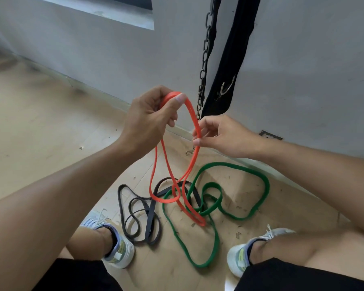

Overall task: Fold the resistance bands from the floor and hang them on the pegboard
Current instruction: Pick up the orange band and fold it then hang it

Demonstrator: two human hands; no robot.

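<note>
1. The task seems to be at its early part. Only the orange band (194,131) is lifted and partly gathered; its lower loops hang down and their lowest end reaches the floor (51,122).
2. The green band (250,175) lies loose on the floor under the orange band, and the black bands (135,215) lie in a tangle just left of the green band. Neither is folded yet.
3. No pegboard is visible, so I judge that all the hanging is left to do.
4. The left hand (149,118) is curled closed around the top bend of the orange band, the thumb pressing on it.
5. The right hand (221,135), lower and to the right, pinches one strand of the orange band between thumb and fingertips; the other fingers are loosely curled.
</note>
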